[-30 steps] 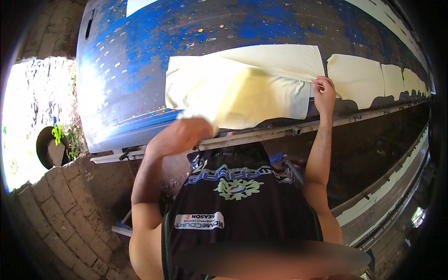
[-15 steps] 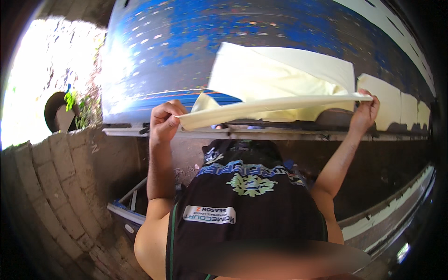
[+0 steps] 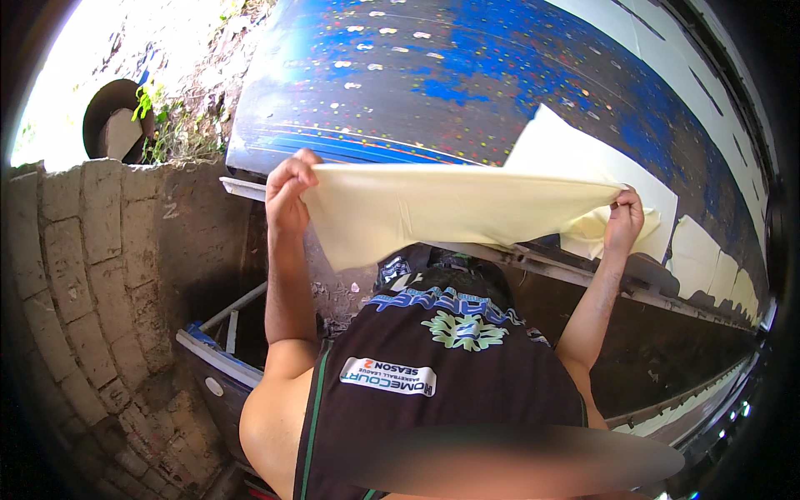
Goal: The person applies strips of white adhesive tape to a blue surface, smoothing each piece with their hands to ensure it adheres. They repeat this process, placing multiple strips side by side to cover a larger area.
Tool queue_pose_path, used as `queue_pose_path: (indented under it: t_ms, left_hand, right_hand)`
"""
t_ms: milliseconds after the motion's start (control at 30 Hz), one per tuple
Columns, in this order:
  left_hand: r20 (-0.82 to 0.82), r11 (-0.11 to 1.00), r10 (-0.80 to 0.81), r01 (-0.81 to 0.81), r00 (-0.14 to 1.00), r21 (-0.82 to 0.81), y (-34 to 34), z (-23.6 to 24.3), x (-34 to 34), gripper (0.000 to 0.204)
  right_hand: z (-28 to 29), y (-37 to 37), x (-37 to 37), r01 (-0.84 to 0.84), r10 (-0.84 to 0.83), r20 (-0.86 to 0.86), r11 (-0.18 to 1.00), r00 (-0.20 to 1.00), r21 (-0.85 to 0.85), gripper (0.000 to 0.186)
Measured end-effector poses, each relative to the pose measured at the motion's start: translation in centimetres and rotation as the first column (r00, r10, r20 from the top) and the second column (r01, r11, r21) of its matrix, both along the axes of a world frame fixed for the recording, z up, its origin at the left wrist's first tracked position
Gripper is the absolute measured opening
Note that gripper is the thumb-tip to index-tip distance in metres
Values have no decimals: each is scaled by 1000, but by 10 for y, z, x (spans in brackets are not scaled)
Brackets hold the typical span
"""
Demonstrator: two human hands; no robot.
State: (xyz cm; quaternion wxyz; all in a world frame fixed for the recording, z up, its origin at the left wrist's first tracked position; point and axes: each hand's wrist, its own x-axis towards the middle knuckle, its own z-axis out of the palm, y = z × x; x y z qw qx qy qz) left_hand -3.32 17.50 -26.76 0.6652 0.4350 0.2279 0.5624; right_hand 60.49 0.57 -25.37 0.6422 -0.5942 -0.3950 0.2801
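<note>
A pale yellow piece of fabric (image 3: 433, 204) is stretched between my two hands in front of my chest, its lower edge hanging loose. My left hand (image 3: 290, 190) pinches its left upper corner. At the other end my right hand (image 3: 625, 221) is closed on the right upper corner. Behind the fabric, a white sheet (image 3: 583, 158) lies on the long table (image 3: 367, 100), which has a worn blue and dark surface with many coloured specks. A crumpled yellow part shows beside my right hand; whether it belongs to the held fabric I cannot tell.
More pale cut pieces (image 3: 700, 254) lie along the table's near edge to the right. A metal rail (image 3: 575, 283) runs along that edge. At left stand a block wall (image 3: 92, 242) and a round dark container (image 3: 117, 121) beside plants. A blue-edged frame (image 3: 221, 354) sits low left.
The fabric has come off the table edge toward me and now hangs broad between my hands. My left hand has risen slightly, and the view has turned, so the white sheet appears farther right.
</note>
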Motion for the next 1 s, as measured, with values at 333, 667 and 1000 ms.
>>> queue_pose_path:
  t_ms: [333,667,1000]
  left_hand:
    - [-348,929,335,-369,875,-32,140,-87,42,8]
    - [-730,864,503,-247,463,438,203,-104,52,15]
    - [-642,764,611,-132,463,632,243,-119,47,21]
  right_hand:
    - [-16,54,-52,-62,73,24,946,997,-320,40]
    - [13,87,-59,-50,149,229,920,962,-388,67]
    - [30,119,-57,0,232,401,866,886,-500,84]
